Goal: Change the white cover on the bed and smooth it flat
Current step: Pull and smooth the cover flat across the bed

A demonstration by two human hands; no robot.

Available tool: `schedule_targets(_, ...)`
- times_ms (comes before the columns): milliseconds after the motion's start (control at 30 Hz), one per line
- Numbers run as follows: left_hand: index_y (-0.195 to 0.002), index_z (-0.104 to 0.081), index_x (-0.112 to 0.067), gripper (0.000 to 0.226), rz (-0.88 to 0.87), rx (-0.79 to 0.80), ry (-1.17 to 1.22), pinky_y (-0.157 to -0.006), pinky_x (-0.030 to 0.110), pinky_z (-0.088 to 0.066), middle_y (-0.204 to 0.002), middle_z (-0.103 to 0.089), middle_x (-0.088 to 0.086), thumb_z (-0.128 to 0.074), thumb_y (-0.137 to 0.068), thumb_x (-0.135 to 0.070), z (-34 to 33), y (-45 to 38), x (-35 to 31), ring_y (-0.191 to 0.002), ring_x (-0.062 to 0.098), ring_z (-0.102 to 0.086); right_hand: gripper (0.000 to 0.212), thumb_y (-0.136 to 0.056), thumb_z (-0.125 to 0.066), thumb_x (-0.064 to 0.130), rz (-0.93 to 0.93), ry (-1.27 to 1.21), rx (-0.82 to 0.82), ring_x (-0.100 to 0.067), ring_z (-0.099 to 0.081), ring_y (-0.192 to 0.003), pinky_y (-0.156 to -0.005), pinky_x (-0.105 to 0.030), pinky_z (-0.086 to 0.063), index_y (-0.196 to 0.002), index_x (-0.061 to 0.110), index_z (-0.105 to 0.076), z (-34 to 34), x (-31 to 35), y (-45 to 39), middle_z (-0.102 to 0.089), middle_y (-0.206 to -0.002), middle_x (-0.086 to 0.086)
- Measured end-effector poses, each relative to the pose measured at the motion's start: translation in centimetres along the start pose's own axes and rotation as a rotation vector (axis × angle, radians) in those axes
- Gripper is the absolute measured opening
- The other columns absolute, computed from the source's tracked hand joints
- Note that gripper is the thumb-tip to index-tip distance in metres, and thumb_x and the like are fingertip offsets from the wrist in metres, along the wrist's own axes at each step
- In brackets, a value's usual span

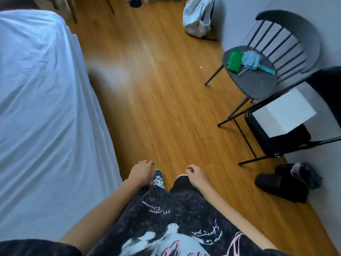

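Beside the bed (11, 163), person's standing w/ both hands, left (141, 170) & right (196, 174), hanging loose, gripping nothing; white cover (40, 93) is lying on it, wrinkles still needing smoothing.

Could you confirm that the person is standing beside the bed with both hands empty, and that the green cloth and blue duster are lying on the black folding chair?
Not quite: the head view shows the green cloth and blue duster on the grey spindle-back chair, not the black folding chair, which holds a white box. The rest holds: left hand and right hand are empty beside the bed.
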State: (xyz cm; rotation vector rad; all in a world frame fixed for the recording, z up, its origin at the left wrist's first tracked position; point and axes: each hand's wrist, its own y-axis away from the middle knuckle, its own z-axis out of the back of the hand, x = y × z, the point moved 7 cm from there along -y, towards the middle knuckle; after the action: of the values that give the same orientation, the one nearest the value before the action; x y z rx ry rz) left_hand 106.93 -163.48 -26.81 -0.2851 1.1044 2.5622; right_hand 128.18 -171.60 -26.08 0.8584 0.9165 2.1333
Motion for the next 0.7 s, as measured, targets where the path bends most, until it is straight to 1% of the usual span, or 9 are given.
schedule_targets(167,-0.140,-0.045,-0.018,0.044,0.082,-0.057,0.110,-0.100,0.039,-0.046,-0.136,-0.053,0.008,-0.042,-0.100,-0.034,10.0,-8.2,1.4,-0.122,0.026,-0.050,0.033,-0.096,-0.047,0.033,0.063,0.034,-0.014,-0.022,-0.057,-0.113,-0.092,-0.032,-0.045,-0.126,0.021,-0.058,8.1,9.5,-8.2,-0.062,-0.127,0.000)
schedule_targets(300,-0.140,-0.046,-0.019,0.044,0.136,-0.095,0.169,-0.100,0.037,-0.047,-0.137,-0.052,0.007,-0.041,-0.100,-0.035,17.3,-16.1,2.6,-0.122,0.024,-0.051,0.030,-0.097,-0.045,0.032,0.115,0.049,0.036,-0.023,-0.057,-0.103,-0.087,-0.033,-0.044,-0.117,0.017,-0.061,13.9,17.9,-16.3,-0.063,-0.119,-0.005)
schedule_targets(400,-0.139,-0.046,-0.019,0.042,0.226,-0.122,0.220,-0.100,0.036,-0.047,-0.137,-0.052,0.007,-0.041,-0.100,-0.034,23.2,-21.7,3.7,-0.121,0.024,-0.051,0.032,-0.098,-0.044,0.028,0.209,0.162,0.069,-0.024,-0.057,-0.110,-0.087,-0.031,-0.043,-0.124,0.016,-0.057,18.4,25.0,-22.7,-0.062,-0.125,-0.004)
schedule_targets(467,-0.139,-0.046,-0.017,0.043,0.294,-0.125,0.265,-0.101,0.039,-0.046,-0.137,-0.052,0.009,-0.041,-0.100,-0.032,27.3,-24.8,4.2,-0.122,0.025,-0.050,0.034,-0.098,-0.043,0.028,0.261,0.244,0.092,-0.024,-0.057,-0.111,-0.086,-0.030,-0.044,-0.126,0.017,-0.057,21.6,30.2,-26.5,-0.061,-0.127,-0.004)
schedule_targets(533,-0.140,-0.046,-0.016,0.044,0.321,-0.125,0.289,-0.101,0.041,-0.045,-0.137,-0.052,0.010,-0.042,-0.099,-0.031,31.3,-27.3,4.3,-0.123,0.026,-0.049,0.034,-0.098,-0.043,0.028,0.302,0.304,0.099,-0.023,-0.057,-0.112,-0.090,-0.032,-0.045,-0.127,0.018,-0.057,24.5,35.6,-29.6,-0.061,-0.128,-0.004)
schedule_targets(600,-0.140,-0.047,-0.016,0.044,0.338,-0.171,0.299,-0.101,0.040,-0.045,-0.136,-0.053,0.009,-0.042,-0.099,-0.031,35.3,-29.9,4.8,-0.123,0.025,-0.050,0.037,-0.098,-0.042,0.029,0.351,0.378,0.119,-0.023,-0.055,-0.118,-0.093,-0.032,-0.043,-0.131,0.018,-0.055,26.8,41.5,-32.5,-0.059,-0.132,-0.003)
schedule_targets(700,-0.134,-0.051,-0.015,0.041,0.380,-0.206,0.329,-0.099,0.037,-0.045,-0.132,-0.056,0.007,-0.042,-0.099,-0.032,40.3,-33.5,6.6,-0.120,0.024,-0.050,0.039,-0.099,-0.040,0.029,0.422,0.443,0.139,-0.024,-0.054,-0.118,-0.091,-0.032,-0.044,-0.133,0.017,-0.053,29.3,49.9,-36.2,-0.057,-0.133,-0.004)
